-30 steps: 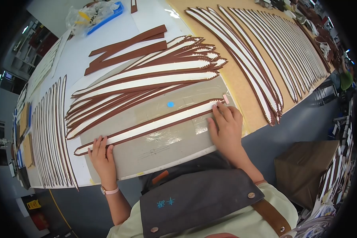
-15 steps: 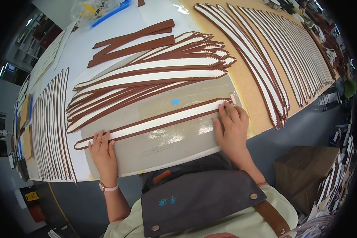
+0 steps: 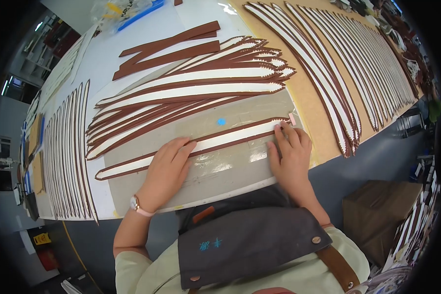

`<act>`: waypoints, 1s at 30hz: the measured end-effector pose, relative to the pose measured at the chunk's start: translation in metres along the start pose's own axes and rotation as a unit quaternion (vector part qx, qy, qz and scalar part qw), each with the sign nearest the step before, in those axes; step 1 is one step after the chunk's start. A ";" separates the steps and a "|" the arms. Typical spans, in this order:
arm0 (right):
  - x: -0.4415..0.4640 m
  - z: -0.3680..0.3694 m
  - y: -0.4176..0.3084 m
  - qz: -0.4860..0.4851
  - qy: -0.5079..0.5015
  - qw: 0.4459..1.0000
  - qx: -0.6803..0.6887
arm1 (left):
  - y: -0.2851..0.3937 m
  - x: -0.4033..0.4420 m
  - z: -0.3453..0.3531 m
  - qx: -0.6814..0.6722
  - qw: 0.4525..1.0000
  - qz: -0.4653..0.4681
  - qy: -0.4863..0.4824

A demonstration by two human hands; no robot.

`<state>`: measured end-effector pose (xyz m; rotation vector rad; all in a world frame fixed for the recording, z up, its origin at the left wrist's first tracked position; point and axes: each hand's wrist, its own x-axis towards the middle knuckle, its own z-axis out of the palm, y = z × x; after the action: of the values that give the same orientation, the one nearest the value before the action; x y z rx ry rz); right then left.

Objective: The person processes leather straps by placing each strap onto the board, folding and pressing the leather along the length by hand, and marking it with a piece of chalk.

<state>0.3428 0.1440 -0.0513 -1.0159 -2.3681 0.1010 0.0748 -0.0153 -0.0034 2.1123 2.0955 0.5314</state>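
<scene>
Head view shows a white table (image 3: 105, 78), with a tan board (image 3: 306, 98) at its right and a grey mat (image 3: 230, 176) along the near edge. One row of slim brown-and-white strips (image 3: 372, 63) lies on the board, another row (image 3: 66, 157) at the table's left end. A heap of strips (image 3: 196, 77) overlaps the far part of the mat; a forearm brushing its loose ends could, I judge, slide pieces down. Beyond it, plain brown strips (image 3: 171, 60) cross one another.

One long strip (image 3: 225, 140) lies flat on the mat, below the heap, its left tip just past the mat's edge. The left hand (image 3: 169, 164) rests near its middle, fingers drawn close together; whether they pinch the edge I cannot tell. The right hand (image 3: 293, 152) is loosely spread, fingertips near the toothed end, thumb apart. Uneven pressure between the hands would probably skew or ripple the strip, pulling that end out of line with the pink tab (image 3: 293, 119) beside it. A blue dot (image 3: 221, 122) sits between strip and heap.
</scene>
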 end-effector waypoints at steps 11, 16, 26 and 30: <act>-0.001 0.004 0.001 0.008 -0.004 1.000 -0.009 | -0.013 0.013 0.016 -0.090 0.995 0.016 0.043; -0.001 0.005 0.003 0.003 -0.003 1.000 -0.012 | -0.015 0.011 0.017 -0.084 0.996 0.018 0.039; -0.001 0.002 0.001 0.003 0.002 1.000 0.000 | -0.002 0.025 0.018 0.010 0.993 0.121 0.008; 0.000 0.001 0.002 0.002 0.010 1.000 0.005 | 0.012 0.054 0.021 0.018 0.984 0.179 -0.013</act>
<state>0.3434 0.1449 -0.0529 -1.0119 -2.3449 0.1042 0.0921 0.0404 -0.0099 2.5175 1.7295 0.5002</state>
